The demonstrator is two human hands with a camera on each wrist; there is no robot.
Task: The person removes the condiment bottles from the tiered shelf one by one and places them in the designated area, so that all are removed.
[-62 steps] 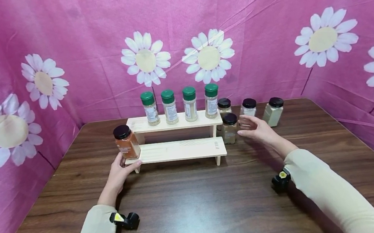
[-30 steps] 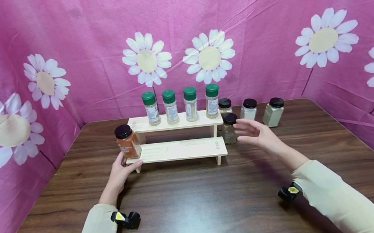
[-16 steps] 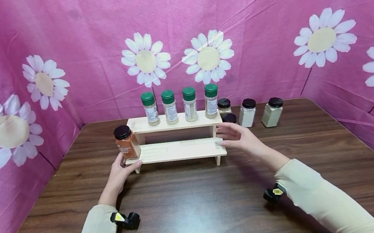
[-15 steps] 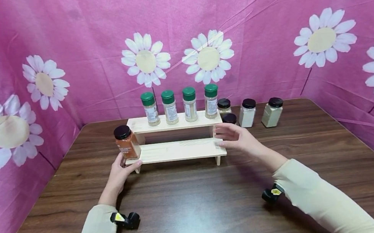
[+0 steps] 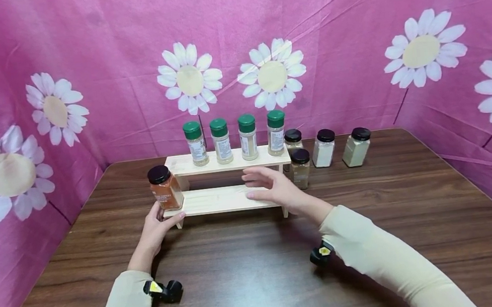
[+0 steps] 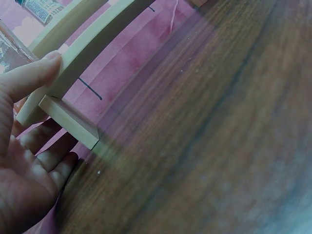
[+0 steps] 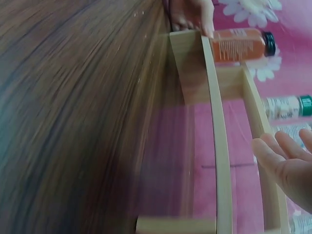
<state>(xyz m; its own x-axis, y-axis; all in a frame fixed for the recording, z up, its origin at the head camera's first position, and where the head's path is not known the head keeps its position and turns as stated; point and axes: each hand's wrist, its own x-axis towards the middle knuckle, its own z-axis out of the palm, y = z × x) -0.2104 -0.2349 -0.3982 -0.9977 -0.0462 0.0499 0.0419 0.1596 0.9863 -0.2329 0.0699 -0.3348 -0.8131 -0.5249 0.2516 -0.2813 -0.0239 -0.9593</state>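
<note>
A two-step pale wooden rack [image 5: 215, 201] stands on the table. My left hand [image 5: 152, 231] grips the left end of its lower step; in the left wrist view the thumb [image 6: 41, 73] lies on the step and the other fingers are below, beside the leg. Just above that hand, a jar of orange-red spice [image 5: 167, 193] with a black lid sits upright on the same step. My right hand [image 5: 279, 190] hovers over the right part of the lower step, fingers loosely spread and nothing in them. Several green-capped spice bottles [image 5: 248, 140] line the upper step.
Right of the rack, several black-lidded jars stand on the brown table [image 5: 241, 275]: a brown one [image 5: 300, 171] close to its end, one partly hidden behind [image 5: 293, 140], a white one [image 5: 323, 150] and a pale green one [image 5: 357, 149]. Pink flowered cloth [image 5: 221, 14] hangs behind.
My right hand has moved left, from beside the brown jar, past the rack's right end, to above the lower step, holding nothing. The left hand and the jars stay where they were.
</note>
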